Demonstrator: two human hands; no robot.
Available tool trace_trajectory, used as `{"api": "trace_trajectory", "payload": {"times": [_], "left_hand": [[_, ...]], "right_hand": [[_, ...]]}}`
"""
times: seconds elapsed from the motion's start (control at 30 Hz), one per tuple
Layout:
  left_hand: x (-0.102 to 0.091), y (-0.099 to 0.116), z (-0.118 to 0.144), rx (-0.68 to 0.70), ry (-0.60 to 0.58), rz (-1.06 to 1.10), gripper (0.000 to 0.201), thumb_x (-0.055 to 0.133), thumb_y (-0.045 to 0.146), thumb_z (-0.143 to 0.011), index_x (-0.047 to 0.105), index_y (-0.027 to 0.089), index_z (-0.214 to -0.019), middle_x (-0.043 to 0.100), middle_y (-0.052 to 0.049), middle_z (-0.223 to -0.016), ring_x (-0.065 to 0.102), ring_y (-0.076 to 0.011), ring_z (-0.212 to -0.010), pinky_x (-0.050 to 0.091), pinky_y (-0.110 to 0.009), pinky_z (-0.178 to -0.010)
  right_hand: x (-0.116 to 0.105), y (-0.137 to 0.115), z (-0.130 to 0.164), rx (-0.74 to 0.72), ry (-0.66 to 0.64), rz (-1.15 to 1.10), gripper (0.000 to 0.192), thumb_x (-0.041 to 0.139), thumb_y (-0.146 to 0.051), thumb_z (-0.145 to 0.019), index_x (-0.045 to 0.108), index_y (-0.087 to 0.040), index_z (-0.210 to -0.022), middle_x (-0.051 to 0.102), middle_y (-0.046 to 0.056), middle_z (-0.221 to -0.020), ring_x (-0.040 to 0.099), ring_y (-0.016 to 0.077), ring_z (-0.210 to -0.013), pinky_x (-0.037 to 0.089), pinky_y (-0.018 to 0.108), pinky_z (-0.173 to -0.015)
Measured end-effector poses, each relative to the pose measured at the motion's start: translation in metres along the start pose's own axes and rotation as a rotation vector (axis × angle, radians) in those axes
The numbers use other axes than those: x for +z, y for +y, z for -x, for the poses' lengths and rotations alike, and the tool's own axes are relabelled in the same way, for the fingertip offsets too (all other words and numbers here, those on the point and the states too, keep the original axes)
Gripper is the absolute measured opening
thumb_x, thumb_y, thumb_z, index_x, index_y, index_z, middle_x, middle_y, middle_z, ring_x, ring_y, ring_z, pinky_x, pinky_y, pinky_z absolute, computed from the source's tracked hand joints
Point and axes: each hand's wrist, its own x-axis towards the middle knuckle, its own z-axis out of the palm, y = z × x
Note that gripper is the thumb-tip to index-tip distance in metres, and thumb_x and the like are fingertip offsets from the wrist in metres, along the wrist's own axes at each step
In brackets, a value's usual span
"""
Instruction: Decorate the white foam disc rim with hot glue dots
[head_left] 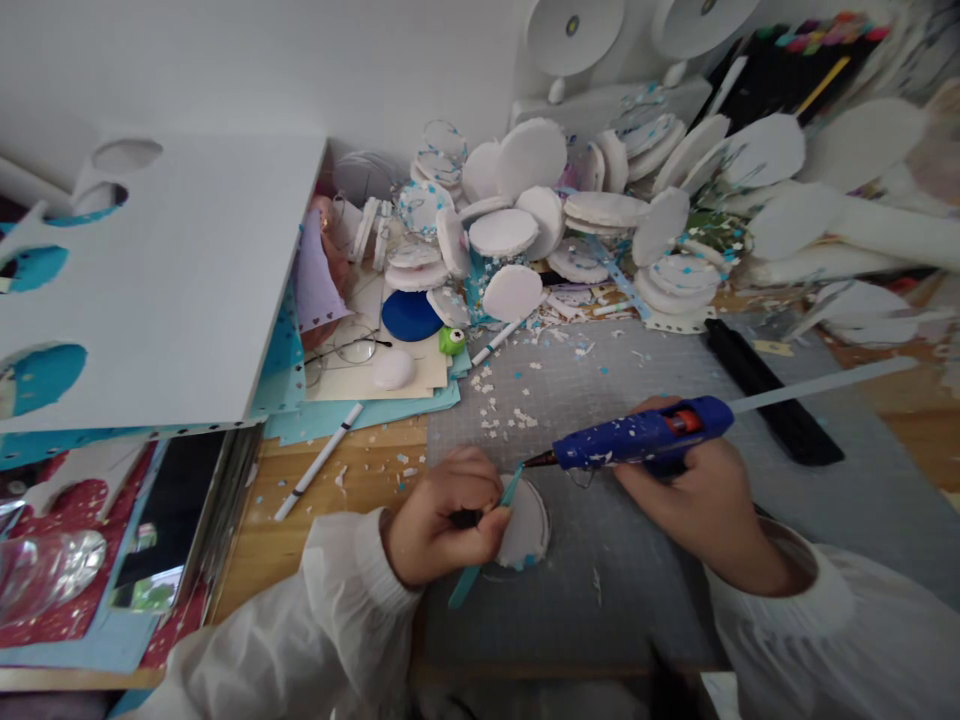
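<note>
My left hand (442, 515) pinches a white foam disc (525, 525) together with a thin teal paper strip (480, 560) against the grey cutting mat (600, 600). In my right hand (697, 500) is a blue hot glue gun (637, 437) with a white glue stick (825, 385) poking out of its back. The gun's tip (536, 461) points left and almost touches the disc's upper edge, right by my left fingers.
A heap of white foam discs (570, 210) fills the back of the desk. A large white board with round cut-outs (150, 290) overhangs at left. Two white pens (319, 462) (496, 343), a black bar (772, 390), glasses (349, 350) and paper scraps lie around.
</note>
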Motion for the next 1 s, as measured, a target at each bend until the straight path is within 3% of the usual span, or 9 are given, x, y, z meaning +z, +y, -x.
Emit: {"api": "trace_trajectory", "payload": {"times": [0.33,0.57,0.73,0.83,0.93,1.0], "left_hand": [[-0.001,0.001,-0.001,-0.010,-0.015,-0.039,0.036,0.043,0.023,-0.088,0.028,0.020,-0.055,0.041,0.001,-0.052,0.039,-0.0140,-0.058,0.033,-0.031,-0.062],[0.000,0.005,-0.002,0.002,0.011,-0.040,0.044,0.041,0.031,-0.092,0.037,0.019,-0.050,0.044,0.000,-0.049,0.043,-0.0142,-0.058,0.034,-0.032,-0.064],[0.000,0.021,-0.002,-0.025,0.079,0.029,0.050,0.042,0.038,-0.094,0.048,0.017,-0.048,0.049,-0.002,-0.048,0.047,-0.0138,-0.058,0.038,-0.031,-0.066],[-0.001,0.033,-0.001,-0.040,0.136,0.087,0.050,0.044,0.040,-0.093,0.053,0.016,-0.049,0.052,-0.003,-0.050,0.048,-0.0141,-0.058,0.039,-0.032,-0.067],[-0.002,0.043,0.002,-0.050,0.182,0.111,0.049,0.047,0.039,-0.092,0.057,0.015,-0.051,0.053,-0.004,-0.053,0.049,-0.0146,-0.060,0.039,-0.031,-0.065],[-0.003,0.047,0.005,-0.067,0.212,0.121,0.047,0.049,0.038,-0.091,0.060,0.015,-0.052,0.054,-0.004,-0.054,0.049,-0.0147,-0.061,0.039,-0.030,-0.065]], "right_hand": [[-0.002,0.000,-0.002,-0.049,-0.026,0.005,0.014,0.060,-0.030,-0.071,0.055,-0.023,-0.083,0.064,0.003,-0.074,0.064,0.0233,-0.068,0.050,0.035,-0.061],[-0.009,0.000,-0.005,0.005,0.138,0.124,0.021,0.065,-0.030,-0.069,0.055,-0.023,-0.086,0.064,0.004,-0.070,0.062,0.0231,-0.062,0.048,0.035,-0.059],[-0.047,0.018,-0.007,0.210,0.368,0.328,0.029,0.073,-0.038,-0.062,0.049,-0.024,-0.056,0.049,0.002,-0.045,0.051,0.0196,-0.042,0.037,0.033,-0.044],[-0.083,0.041,-0.003,0.216,0.514,0.448,0.024,0.074,-0.034,-0.060,0.052,-0.023,-0.062,0.054,0.006,-0.054,0.058,0.0235,-0.053,0.036,0.034,-0.045],[-0.116,0.068,0.005,0.206,0.484,0.593,0.016,0.069,-0.030,-0.063,0.055,-0.024,-0.071,0.058,0.011,-0.064,0.062,0.0285,-0.067,0.037,0.037,-0.047],[-0.129,0.084,0.012,0.239,0.388,0.606,0.017,0.068,-0.028,-0.061,0.053,-0.025,-0.067,0.059,0.012,-0.064,0.061,0.0288,-0.063,0.038,0.038,-0.046]]}}
